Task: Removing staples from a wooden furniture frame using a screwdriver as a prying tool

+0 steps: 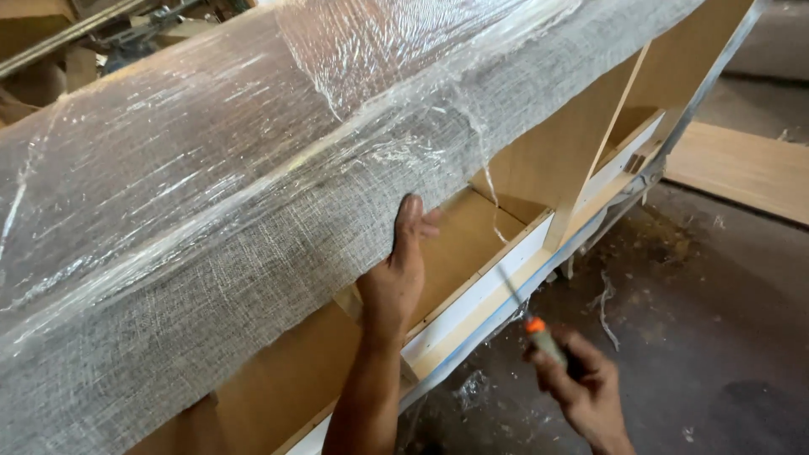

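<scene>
A long wooden furniture frame (581,135) lies tipped over, its upper part covered in grey woven fabric (211,253) and wrapped in clear plastic film (337,76). My left hand (396,274) presses flat against the lower edge of the fabric, fingers pointing up. My right hand (581,383) is lower right, closed around a screwdriver (533,324) with a grey handle and orange collar. Its thin shaft points up-left toward the white-edged rail (489,291) of the frame. The tip is blurred.
Inside the frame, a slanted wooden divider (594,156) separates open compartments. The dirty concrete floor (708,312) lies at right, with debris and scraps. A flat wooden board (742,168) rests on the floor at upper right. Clutter sits at the far upper left.
</scene>
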